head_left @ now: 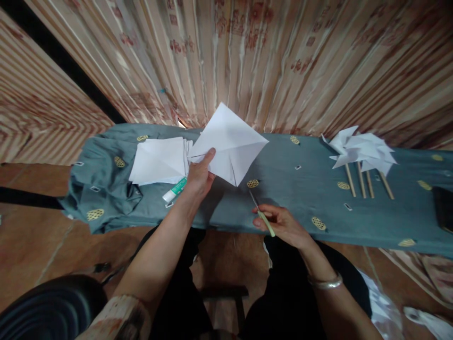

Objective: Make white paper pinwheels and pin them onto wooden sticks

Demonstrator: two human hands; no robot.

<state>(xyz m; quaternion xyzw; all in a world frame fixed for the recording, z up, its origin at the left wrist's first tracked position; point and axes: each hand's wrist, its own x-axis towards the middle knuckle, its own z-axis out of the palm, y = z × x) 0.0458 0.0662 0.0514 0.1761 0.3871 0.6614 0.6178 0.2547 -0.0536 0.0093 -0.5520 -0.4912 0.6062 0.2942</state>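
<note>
A square white sheet of paper (pixel 230 137), creased and with slits cut in from its lower corners, is pinched at its near left edge by my left hand (pixel 202 174). It is lifted above the cloth, one corner pointing away from me. My right hand (pixel 279 222) grips scissors (pixel 264 218) with a pale green handle, their blades pointing up and left, apart from the sheet. Beside my left wrist lies a green and white glue stick (pixel 175 190). A stack of white paper squares (pixel 159 160) rests just behind it.
Several white paper pinwheels (pixel 368 148) on wooden sticks lie at the right of the narrow table, which a grey-green cloth (pixel 283 165) covers. A dark object (pixel 443 208) sits at its right end. Patterned curtains (pixel 240 56) hang close behind. A black round seat (pixel 53 307) stands at lower left.
</note>
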